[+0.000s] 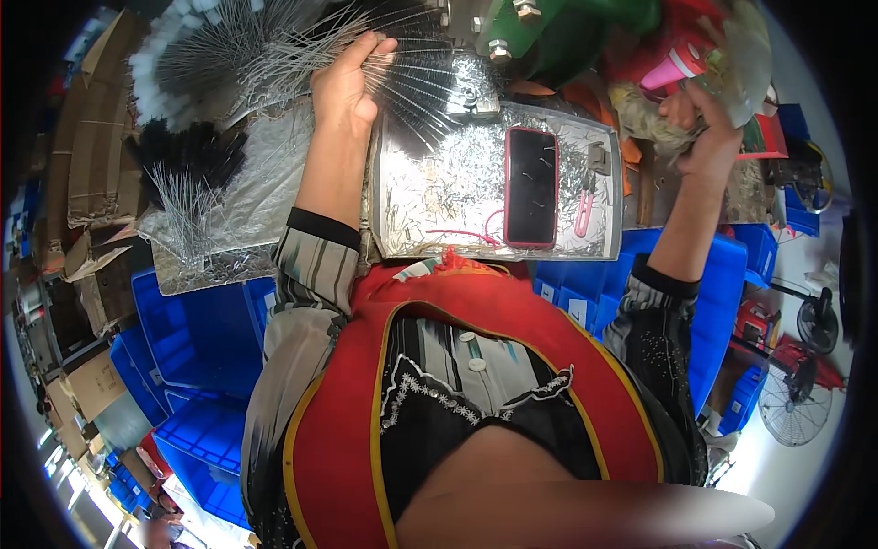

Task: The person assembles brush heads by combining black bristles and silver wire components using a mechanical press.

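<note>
Crowded mid-frame by pink-rimmed oblong phone (531, 188) nr edge of pale tray (605, 224); holding black-bristled wire brushes (422, 87), L grip (346, 87); can't tell R grip (706, 133), upper rt.

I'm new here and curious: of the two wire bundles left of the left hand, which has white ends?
The larger upper bundle: its outer ends are white, whereas the smaller bundle below it has black bristles.

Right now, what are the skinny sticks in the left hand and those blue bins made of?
The skinny sticks look like metal wire, thin with silvery glints. The blue bins seem smooth plastic, probably, with even colour and soft shine.
</note>
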The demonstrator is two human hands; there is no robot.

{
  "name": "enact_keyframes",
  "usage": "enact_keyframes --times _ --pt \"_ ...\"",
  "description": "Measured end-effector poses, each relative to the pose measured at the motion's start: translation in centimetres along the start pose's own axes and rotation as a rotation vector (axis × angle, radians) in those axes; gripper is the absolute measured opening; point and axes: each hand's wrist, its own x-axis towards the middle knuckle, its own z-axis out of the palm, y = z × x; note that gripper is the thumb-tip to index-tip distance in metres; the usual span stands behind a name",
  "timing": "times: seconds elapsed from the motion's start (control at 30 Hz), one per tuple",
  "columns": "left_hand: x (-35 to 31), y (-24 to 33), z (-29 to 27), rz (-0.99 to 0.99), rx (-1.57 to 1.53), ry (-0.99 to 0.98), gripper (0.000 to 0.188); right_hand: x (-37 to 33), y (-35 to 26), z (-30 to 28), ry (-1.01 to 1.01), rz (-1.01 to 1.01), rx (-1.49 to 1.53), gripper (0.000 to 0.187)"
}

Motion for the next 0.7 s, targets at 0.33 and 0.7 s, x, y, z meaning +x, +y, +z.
enact_keyframes --times 0.33,0.7 --pt "0.2 -0.2 0.2 0.079 -0.074 0.065 0.015 0.6 -1.5 0.3 -0.018 0.103 -0.027 0.02" --pt "-1.5 1.1 0.6 0.064 0.074 0.009 0.021 0.0 7.9 -0.8 -0.123 -0.452 0.034 0.02"
